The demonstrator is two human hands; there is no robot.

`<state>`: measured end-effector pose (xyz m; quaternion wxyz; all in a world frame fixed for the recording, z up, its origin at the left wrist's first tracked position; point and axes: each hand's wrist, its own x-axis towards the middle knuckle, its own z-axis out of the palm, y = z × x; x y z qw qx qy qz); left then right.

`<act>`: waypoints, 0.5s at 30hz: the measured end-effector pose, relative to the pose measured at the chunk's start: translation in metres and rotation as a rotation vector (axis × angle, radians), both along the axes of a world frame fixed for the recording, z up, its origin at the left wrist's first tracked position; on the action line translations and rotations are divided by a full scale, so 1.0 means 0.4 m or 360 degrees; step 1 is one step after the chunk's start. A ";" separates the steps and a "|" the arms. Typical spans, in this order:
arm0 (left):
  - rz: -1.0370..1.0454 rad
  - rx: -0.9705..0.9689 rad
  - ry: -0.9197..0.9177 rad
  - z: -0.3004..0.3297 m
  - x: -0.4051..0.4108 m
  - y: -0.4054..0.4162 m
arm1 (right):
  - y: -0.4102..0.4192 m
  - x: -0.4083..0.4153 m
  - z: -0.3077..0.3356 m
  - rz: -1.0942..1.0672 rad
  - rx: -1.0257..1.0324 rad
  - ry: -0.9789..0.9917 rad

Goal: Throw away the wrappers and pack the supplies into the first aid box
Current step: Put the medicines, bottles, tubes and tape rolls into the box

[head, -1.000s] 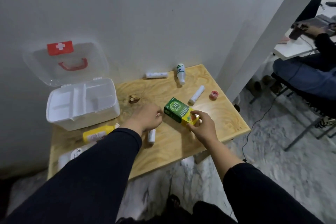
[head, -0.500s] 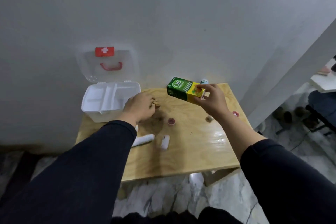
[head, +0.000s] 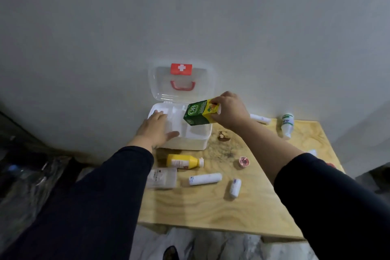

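The white first aid box (head: 185, 143) stands open at the table's back left, its clear lid (head: 181, 82) with a red cross leaning on the wall. My right hand (head: 230, 112) holds a green and yellow carton (head: 200, 113) tilted over the box's right compartment. My left hand (head: 156, 131) lies flat, fingers spread, on the box's left front rim. On the table lie a yellow bottle (head: 184, 161), a clear packet (head: 162, 177), two white rolls (head: 205, 179) (head: 235, 187) and a small pink cap (head: 244, 162).
A brown crumpled scrap (head: 223, 135) lies right of the box. A white bottle with green print (head: 287, 125) and a white tube (head: 260, 118) lie at the back right. The wooden table (head: 211, 209) stands against a grey wall; dark clutter fills the floor at left.
My right hand has carried the carton left, from over the table's middle to above the open box. My left hand has moved from the table onto the box's rim.
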<state>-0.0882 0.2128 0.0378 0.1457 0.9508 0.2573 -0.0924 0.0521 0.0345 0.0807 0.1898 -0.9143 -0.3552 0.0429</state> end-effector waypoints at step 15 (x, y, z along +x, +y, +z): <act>-0.0431 0.0276 0.0059 -0.113 -0.006 0.095 | 0.195 -0.031 -0.169 -0.0218 -0.0090 0.0452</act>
